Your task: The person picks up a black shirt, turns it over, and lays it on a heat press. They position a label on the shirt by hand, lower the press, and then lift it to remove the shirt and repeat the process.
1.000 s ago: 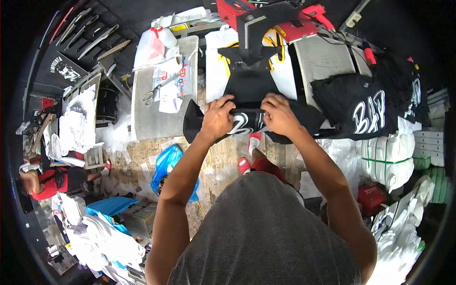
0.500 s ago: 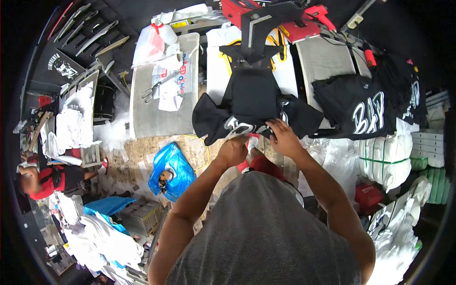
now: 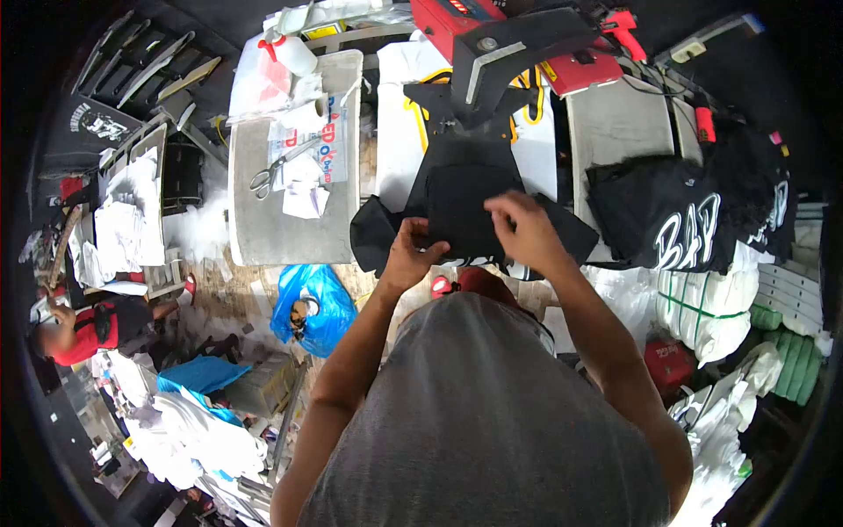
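A black T-shirt (image 3: pixel 461 198) lies draped over the lower plate of a red heat press (image 3: pixel 500 39), its sleeves hanging to either side. My left hand (image 3: pixel 411 255) grips the shirt's near hem at the lower left. My right hand (image 3: pixel 524 230) rests on the cloth at the lower right, fingers bent and pinching the fabric. The white print on the shirt is mostly hidden under the fold and my hands. The raised press arm hangs above the shirt's far end.
A pile of black printed shirts (image 3: pixel 685 220) lies at the right beside a grey pad (image 3: pixel 615 123). The grey table (image 3: pixel 263 211) at the left holds scissors (image 3: pixel 268 174) and papers. A blue bag (image 3: pixel 307 303) lies on the floor. A seated person (image 3: pixel 75 329) is at far left.
Both hands dropped toward the shirt's hem and then came back up onto the cloth. The white print that showed earlier is now mostly covered by black fabric.
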Demonstrator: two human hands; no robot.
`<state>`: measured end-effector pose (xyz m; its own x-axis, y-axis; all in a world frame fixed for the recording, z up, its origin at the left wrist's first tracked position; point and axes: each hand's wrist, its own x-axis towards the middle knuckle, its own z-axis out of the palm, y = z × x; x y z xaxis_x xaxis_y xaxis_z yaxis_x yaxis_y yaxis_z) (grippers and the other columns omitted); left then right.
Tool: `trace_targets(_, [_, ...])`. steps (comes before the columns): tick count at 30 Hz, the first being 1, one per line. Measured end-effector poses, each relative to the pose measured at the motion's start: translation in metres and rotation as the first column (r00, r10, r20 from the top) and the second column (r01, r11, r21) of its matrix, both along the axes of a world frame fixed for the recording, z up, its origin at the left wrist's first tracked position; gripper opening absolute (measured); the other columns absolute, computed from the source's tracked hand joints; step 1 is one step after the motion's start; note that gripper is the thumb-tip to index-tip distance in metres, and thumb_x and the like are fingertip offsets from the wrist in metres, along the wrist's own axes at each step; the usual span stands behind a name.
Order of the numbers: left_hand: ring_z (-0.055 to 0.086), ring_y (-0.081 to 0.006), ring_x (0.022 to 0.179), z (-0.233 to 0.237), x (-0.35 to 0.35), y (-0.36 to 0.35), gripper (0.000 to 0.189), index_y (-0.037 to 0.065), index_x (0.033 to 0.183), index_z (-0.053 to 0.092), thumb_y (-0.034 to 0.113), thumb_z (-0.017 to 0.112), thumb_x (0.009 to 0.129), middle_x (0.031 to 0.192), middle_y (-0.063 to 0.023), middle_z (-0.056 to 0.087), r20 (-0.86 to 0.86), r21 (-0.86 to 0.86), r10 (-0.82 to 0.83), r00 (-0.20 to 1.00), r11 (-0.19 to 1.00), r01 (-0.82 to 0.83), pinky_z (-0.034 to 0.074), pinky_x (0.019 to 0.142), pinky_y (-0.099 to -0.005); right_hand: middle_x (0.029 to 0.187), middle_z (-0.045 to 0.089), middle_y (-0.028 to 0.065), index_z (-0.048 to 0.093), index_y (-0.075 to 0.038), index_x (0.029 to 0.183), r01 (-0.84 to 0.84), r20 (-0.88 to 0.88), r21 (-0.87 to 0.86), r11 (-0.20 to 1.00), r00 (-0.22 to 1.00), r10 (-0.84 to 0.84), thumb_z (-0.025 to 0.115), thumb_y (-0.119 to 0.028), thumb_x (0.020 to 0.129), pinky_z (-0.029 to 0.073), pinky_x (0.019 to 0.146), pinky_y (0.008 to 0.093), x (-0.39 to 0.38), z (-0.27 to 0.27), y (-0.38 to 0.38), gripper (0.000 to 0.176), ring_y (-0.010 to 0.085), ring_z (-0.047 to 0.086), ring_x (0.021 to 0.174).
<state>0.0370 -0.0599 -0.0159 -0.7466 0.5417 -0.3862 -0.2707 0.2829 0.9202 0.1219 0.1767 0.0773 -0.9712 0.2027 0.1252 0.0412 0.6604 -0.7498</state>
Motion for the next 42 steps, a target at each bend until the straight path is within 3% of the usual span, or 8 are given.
trace_targets(5, [0.058,-0.0123,0.083,-0.013,0.005,-0.015,0.043,0.006,0.112,0.052,0.004,0.081,0.08,0.096,-0.0031,0.057,0.038,0.125,-0.046,0.998,0.991,0.041,0.05,0.074,-0.028,0.117,0.064,0.018,0.064,-0.006,0.12,-0.039,-0.013,0.085,0.996,0.999,0.04,0.063,-0.011,0.091,0.05,0.095,0.0426,-0.067,-0.031,0.029,0.028,0.0388,0.061,0.108])
trace_targets(7, [0.057,-0.0124,0.079,0.003,0.004,-0.021,0.04,0.007,0.109,0.051,0.001,0.078,0.081,0.089,-0.0018,0.056,0.424,0.067,0.001,0.906,0.997,-0.032,0.049,0.069,-0.0286,0.119,0.064,0.0192,0.062,-0.008,0.125,-0.054,0.361,-0.13,0.99,0.927,0.098,0.062,-0.017,0.096,0.05,0.094,0.0406,-0.082,-0.02,0.027,0.031,0.0356,0.063,0.11])
trace_targets(9, [0.057,-0.0127,0.073,-0.009,0.014,-0.021,0.037,0.008,0.107,0.051,-0.001,0.076,0.081,0.081,-0.0001,0.055,0.141,0.155,0.025,0.99,0.987,-0.047,0.048,0.065,-0.0299,0.113,0.068,0.0184,0.063,-0.007,0.125,-0.091,0.301,-0.064,0.994,0.948,0.106,0.062,-0.018,0.097,0.052,0.085,0.0379,-0.086,-0.028,0.026,0.03,0.0319,0.068,0.096])
trace_targets(18, [0.065,-0.0218,0.087,-0.006,-0.033,-0.064,0.02,0.001,0.103,0.062,0.017,0.068,0.093,0.093,-0.0131,0.067,0.042,0.041,-0.265,0.963,0.964,0.264,0.051,0.08,-0.0362,0.104,0.07,0.014,0.067,-0.004,0.11,-0.107,0.196,0.113,0.988,0.977,0.083,0.067,-0.013,0.091,0.053,0.085,0.0378,-0.168,-0.022,-0.041,0.021,0.0298,0.068,0.097])
trace_targets(23, [0.066,-0.0216,0.089,-0.021,-0.066,-0.175,0.026,-0.001,0.102,0.065,0.025,0.064,0.097,0.092,-0.0141,0.069,0.059,-0.099,0.026,0.998,0.995,-0.02,0.051,0.083,-0.036,0.099,0.069,0.0138,0.067,-0.005,0.106,-0.293,0.084,0.081,0.953,0.954,0.286,0.068,-0.013,0.087,0.053,0.086,0.0405,-0.265,-0.083,-0.174,0.02,0.0323,0.066,0.096])
trace_targets(29, [0.071,-0.027,0.077,-0.065,-0.086,-0.31,0.027,-0.002,0.096,0.063,0.025,0.065,0.096,0.087,-0.0195,0.071,-0.141,-0.264,0.272,0.952,0.916,-0.301,0.055,0.069,-0.0377,0.126,0.059,0.0199,0.058,-0.006,0.125,-0.189,0.344,0.253,0.949,0.934,0.094,0.073,-0.025,0.083,0.047,0.1,0.047,-0.322,-0.137,-0.243,0.049,0.0389,0.056,0.118])
trace_targets(39, [0.072,-0.0337,0.08,-0.097,-0.061,-0.373,0.029,-0.002,0.091,0.062,0.027,0.067,0.094,0.088,-0.0212,0.071,-0.156,-0.472,0.202,0.967,0.844,-0.253,0.057,0.068,-0.0397,0.127,0.06,0.0206,0.06,-0.005,0.116,-0.178,0.346,0.321,0.93,0.936,0.06,0.078,-0.022,0.079,0.048,0.096,0.0437,-0.329,-0.138,-0.244,0.044,0.0366,0.058,0.118])
trace_targets(42, [0.071,-0.0318,0.076,-0.091,-0.066,-0.362,0.026,-0.001,0.09,0.062,0.024,0.066,0.095,0.085,-0.0186,0.069,-0.275,-0.35,0.163,0.948,0.901,-0.256,0.058,0.066,-0.0378,0.106,0.066,0.0202,0.061,-0.004,0.109,-0.203,0.308,0.246,0.948,0.943,0.122,0.076,-0.02,0.08,0.05,0.089,0.0461,-0.33,-0.144,-0.238,0.037,0.0373,0.063,0.105])
